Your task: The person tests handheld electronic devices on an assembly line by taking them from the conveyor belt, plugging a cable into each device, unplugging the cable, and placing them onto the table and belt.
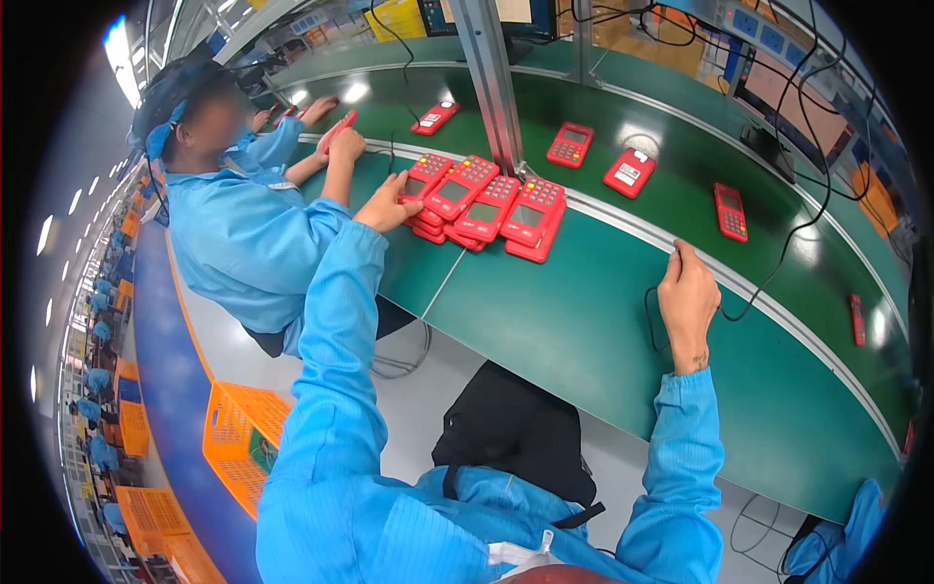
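Note:
Several red handheld card terminals (484,212) lie in overlapping stacks on the green bench, keypads and grey screens facing up. My left hand (387,202) grips the edge of the leftmost card terminal (428,173), thumb and fingers at its side. Over the bench at the right, my right hand (689,297) is closed around a thin black cable (778,282). The cable loops below the fingers on one side and runs up to the right on the other. Whatever end it has is hidden within the hand.
Spaced-out red terminals (570,145) lie on a dark green belt (671,209) beyond the metal rail. A metal post (491,88) rises behind the stacks. To my left a co-worker (248,224) handles a red terminal. An orange crate (238,438) stands at lower left.

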Demonstrator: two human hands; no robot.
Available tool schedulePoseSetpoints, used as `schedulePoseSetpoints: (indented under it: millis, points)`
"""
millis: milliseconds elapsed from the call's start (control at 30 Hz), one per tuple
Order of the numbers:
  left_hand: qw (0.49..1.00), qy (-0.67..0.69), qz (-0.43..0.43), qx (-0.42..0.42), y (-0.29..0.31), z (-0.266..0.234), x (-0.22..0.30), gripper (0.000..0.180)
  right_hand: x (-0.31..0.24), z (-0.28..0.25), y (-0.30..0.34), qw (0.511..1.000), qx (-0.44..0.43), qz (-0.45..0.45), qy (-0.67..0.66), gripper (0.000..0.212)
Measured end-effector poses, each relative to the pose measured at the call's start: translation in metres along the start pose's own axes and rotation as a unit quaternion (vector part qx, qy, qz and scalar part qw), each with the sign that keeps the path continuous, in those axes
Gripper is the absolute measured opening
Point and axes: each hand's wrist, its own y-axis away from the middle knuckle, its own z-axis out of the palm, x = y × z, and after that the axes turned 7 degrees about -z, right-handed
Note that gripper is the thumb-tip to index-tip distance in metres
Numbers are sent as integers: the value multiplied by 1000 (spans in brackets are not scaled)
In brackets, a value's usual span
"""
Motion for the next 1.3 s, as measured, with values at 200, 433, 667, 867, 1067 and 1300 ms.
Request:
schedulePoseSetpoints:
  millis: [200, 433, 667, 867, 1067, 1300]
  points:
    - [998, -11, -20, 66, 4, 0, 12, 82, -2, -5, 4, 1000, 12, -1, 0, 28]
    - [975, 145, 34, 167, 25, -9, 3, 82, -14, -4, 1, 999, 47, 12, -22, 30]
    - [611, 724, 126, -294, 67, 86, 182, 64, -17, -4, 3, 982, 113, -38, -149, 13]
    - [470, 743, 70, -471, 79, 177, 261, 77, -6, -1, -3, 973, 201, -50, -107, 10]
    - [543, 701, 50, -459, 79, 198, 264, 61, -2, -5, -5, 971, 203, -31, -125, 11]
    - [761, 537, 180, -316, 69, 187, 257, 85, 0, -1, -11, 965, 211, -79, -133, 10]
